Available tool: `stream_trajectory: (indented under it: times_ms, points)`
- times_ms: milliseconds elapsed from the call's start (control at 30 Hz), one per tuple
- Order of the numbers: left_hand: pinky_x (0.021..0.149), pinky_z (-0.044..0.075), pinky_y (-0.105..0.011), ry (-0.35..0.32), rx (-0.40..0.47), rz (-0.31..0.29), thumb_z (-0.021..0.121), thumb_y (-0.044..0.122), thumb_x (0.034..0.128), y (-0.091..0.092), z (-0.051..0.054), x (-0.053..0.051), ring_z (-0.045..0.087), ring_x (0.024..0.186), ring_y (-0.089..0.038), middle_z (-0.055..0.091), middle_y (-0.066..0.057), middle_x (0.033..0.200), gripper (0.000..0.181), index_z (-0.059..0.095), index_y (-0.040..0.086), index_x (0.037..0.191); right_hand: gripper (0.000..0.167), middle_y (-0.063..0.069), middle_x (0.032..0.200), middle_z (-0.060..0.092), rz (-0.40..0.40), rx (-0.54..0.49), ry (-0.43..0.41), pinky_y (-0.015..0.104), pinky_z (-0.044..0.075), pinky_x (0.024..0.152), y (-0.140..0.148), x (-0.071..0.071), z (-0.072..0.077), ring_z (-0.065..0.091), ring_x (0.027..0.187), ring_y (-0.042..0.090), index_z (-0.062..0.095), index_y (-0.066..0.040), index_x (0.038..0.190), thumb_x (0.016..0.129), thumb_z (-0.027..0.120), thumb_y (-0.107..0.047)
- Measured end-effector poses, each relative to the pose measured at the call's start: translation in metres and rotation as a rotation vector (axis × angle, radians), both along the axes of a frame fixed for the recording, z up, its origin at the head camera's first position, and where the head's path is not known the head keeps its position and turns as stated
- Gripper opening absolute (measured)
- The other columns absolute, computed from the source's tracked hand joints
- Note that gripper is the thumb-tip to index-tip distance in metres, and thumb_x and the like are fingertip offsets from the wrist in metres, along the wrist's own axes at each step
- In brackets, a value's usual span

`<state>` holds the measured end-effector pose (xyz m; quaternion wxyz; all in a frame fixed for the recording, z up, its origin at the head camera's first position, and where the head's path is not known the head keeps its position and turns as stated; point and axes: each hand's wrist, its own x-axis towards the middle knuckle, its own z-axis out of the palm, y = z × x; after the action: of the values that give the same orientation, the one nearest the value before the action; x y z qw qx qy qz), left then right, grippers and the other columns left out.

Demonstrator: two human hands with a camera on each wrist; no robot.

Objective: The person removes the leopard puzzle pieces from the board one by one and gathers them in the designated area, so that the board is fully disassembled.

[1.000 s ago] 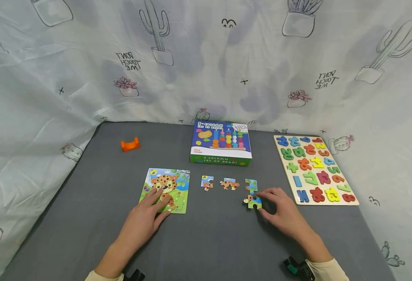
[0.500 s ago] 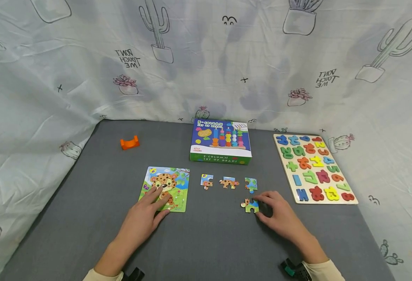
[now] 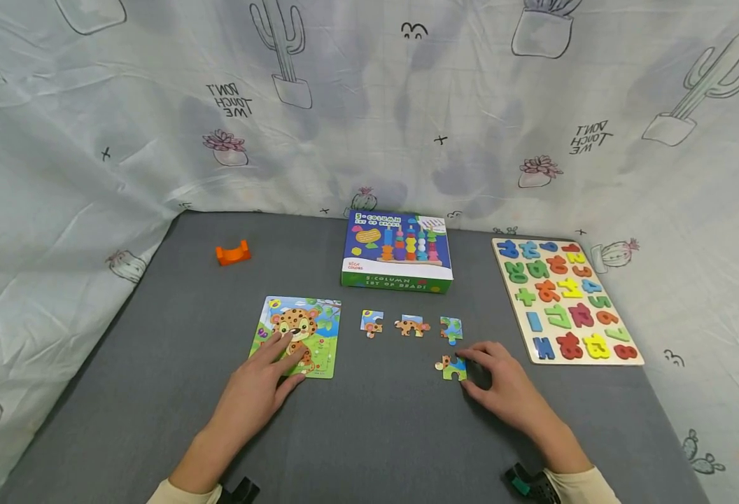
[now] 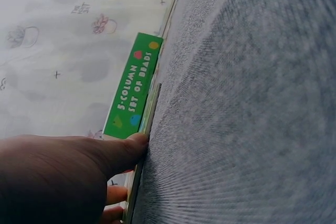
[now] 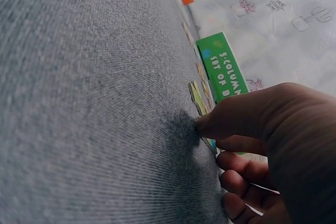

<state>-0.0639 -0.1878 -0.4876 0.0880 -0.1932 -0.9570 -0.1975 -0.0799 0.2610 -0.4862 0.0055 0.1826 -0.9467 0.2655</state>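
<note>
In the head view my left hand (image 3: 258, 383) rests on the lower left of a leopard picture board (image 3: 319, 350), fingers spread over it. In the left wrist view the thumb (image 4: 128, 153) lies along the board's edge. My right hand (image 3: 507, 385) pinches a jigsaw puzzle piece (image 3: 451, 367) at its right side between thumb and index finger, flat at the table. Just beyond it lies another puzzle piece (image 3: 451, 327), a small gap apart. Two more pieces, one with a sun (image 3: 371, 322) and one with a spotted body (image 3: 411, 325), lie to the left in a row.
A blue and green bead-set box (image 3: 397, 252) stands behind the pieces. On the right lies a wooden board of coloured letter shapes (image 3: 539, 327). An orange curved block (image 3: 234, 253) sits at back left. Patterned cloth (image 3: 369, 105) hangs behind the grey table (image 3: 369, 434).
The puzzle piece in my right hand has shifted slightly left and toward me, away from the piece above it that it had been touching or overlapping. My left hand has stayed on the board.
</note>
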Motion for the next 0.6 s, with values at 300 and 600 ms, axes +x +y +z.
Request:
stream_trajectory:
  times_ms: [300,600]
  points:
    - [0.100,0.056,-0.062,-0.004,-0.007,-0.001,0.090,0.026,0.0921,-0.001,0.001,0.001,0.052,0.146,-0.041,0.060,-0.021,0.154,0.051,0.076,0.008,0.138,0.046,0.002,0.120,0.067,0.022,-0.002,0.012,0.052,0.057,0.090,-0.001,0.001,0.003,0.062,0.110,0.024,0.078,-0.009,0.129,0.086,0.091,-0.009]
    - [0.100,0.057,-0.060,0.023,-0.027,-0.003,0.091,0.026,0.0916,0.001,0.000,0.002,0.053,0.145,-0.041,0.061,-0.022,0.151,0.051,0.077,0.009,0.138,0.045,0.006,0.119,0.069,0.075,-0.032,0.100,0.054,0.058,0.090,-0.016,-0.015,0.019,0.064,0.110,0.026,0.077,-0.004,0.130,0.087,0.091,-0.012]
